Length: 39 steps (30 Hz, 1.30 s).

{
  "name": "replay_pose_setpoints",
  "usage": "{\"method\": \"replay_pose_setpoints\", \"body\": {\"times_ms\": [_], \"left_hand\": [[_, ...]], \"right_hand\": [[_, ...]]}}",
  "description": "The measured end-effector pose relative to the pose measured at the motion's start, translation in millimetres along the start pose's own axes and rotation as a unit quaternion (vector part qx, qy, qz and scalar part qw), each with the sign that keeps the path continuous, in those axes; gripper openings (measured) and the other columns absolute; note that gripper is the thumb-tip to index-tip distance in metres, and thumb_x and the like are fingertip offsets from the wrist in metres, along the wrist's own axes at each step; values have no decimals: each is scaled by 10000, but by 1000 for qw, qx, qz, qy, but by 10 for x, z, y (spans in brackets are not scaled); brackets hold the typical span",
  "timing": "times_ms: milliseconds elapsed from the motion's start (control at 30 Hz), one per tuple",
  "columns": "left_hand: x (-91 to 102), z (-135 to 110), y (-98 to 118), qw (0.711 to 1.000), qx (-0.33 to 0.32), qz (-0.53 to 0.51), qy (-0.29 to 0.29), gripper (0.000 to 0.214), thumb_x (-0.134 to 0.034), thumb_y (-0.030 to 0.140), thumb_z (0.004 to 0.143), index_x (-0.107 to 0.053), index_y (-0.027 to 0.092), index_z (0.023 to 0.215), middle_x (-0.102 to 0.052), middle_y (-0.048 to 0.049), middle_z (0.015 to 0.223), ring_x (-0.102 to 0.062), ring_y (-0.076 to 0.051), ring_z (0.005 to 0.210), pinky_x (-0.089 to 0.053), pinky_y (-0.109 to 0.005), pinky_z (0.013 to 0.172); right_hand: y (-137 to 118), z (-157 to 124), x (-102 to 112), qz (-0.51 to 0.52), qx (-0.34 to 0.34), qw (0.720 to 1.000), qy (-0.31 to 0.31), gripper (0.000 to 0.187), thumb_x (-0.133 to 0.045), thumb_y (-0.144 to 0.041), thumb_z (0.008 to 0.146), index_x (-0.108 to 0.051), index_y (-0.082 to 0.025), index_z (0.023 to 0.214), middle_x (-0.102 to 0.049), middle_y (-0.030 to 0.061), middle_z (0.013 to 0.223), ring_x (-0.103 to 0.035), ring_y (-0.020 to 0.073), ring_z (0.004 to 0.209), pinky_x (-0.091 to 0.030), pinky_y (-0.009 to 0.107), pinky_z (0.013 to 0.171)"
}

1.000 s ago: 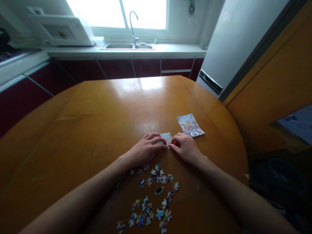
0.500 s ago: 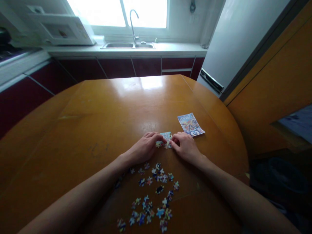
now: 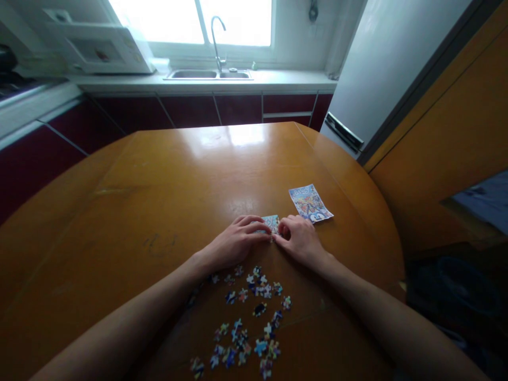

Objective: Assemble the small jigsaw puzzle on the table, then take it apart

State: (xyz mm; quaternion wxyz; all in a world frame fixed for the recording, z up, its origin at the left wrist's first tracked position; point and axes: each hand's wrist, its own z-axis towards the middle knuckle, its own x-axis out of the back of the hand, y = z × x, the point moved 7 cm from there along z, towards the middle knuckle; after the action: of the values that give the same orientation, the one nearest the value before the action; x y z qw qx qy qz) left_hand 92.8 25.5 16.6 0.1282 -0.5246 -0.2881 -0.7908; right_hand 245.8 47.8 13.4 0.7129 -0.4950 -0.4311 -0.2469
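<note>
A small joined section of jigsaw puzzle (image 3: 270, 220) lies on the wooden table between my hands, partly covered by fingers. My left hand (image 3: 243, 236) rests over its left side, thumb along the near edge and fingers curled across the top. At the near right corner, my right hand (image 3: 299, 235) has thumb and forefinger closed in a pinch, touching the edge; the piece there is mostly hidden by fingertips. Several loose puzzle pieces (image 3: 261, 347) are scattered closer to me, below both hands. A printed picture sheet (image 3: 310, 202) lies just beyond my right hand.
The round-ended wooden table (image 3: 178, 174) fills most of the view. Behind it are a counter with a sink (image 3: 194, 74), a tap (image 3: 216, 45) and a white microwave (image 3: 101, 50). A fridge (image 3: 391, 58) stands at the right, beside a wooden panel (image 3: 448, 137).
My left thumb and fingers have slid right and nearer to me, covering more of the puzzle section. My right fingertips have shifted slightly left and down to its near corner.
</note>
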Motion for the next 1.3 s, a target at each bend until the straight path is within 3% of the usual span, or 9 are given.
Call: {"method": "replay_pose_setpoints", "body": {"times_ms": [267, 500, 700, 867, 1100, 1300], "left_hand": [[5, -1, 18, 1000, -1, -3, 7, 498, -455, 3, 892, -636, 294, 1253, -612, -26, 1324, -467, -239, 1280, -417, -463, 1094], [8, 24, 40, 999, 14, -34, 0, 425, -461, 19, 901, -643, 250, 1207, -666, -38, 1251, -527, -220, 1242, -425, -433, 1085], [79, 33, 22, 993, 23, -98, 55, 420, -391, -24, 883, -633, 213, 1131, -693, -51, 1168, -587, -177, 1167, -465, -387, 1035], [155, 9, -10, 993, 29, -58, 96, 407, -405, -22, 854, -649, 213, 1080, -678, -62, 1110, -572, -204, 1085, -478, -412, 977], [73, -23, -42, 997, 29, -23, 65, 391, -492, 28, 868, -685, 267, 1110, -634, -56, 1182, -512, -237, 1138, -450, -451, 1017], [21, -18, -29, 999, 22, 6, 35, 411, -558, 103, 911, -683, 360, 1207, -594, -50, 1258, -462, -268, 1197, -430, -501, 1042]], "right_hand": [[14, 8, -19, -2, -3, 1000, -8, 185, -703, -330, 861, -600, -214, 759, -627, 13, 795, -531, 188, 793, -336, 310, 724], [14, 11, -13, 3, -9, 1000, -9, 187, -703, -326, 858, -596, -214, 754, -628, 10, 797, -533, 189, 802, -337, 310, 732], [17, 13, -8, 5, -10, 1000, -10, 180, -616, -300, 922, -600, -213, 765, -625, 11, 784, -528, 187, 790, -332, 317, 734], [19, 10, -7, 3, -10, 1000, -12, 176, -591, -293, 938, -602, -211, 783, -632, 17, 799, -536, 192, 803, -331, 324, 738], [24, 13, -10, 3, -12, 1000, -14, 179, -591, -292, 937, -601, -209, 778, -629, 18, 801, -533, 188, 796, -330, 323, 744], [17, 10, -10, 18, -10, 1000, -13, 182, -704, -323, 858, -606, -212, 752, -627, 9, 795, -535, 187, 802, -336, 313, 734]]}}
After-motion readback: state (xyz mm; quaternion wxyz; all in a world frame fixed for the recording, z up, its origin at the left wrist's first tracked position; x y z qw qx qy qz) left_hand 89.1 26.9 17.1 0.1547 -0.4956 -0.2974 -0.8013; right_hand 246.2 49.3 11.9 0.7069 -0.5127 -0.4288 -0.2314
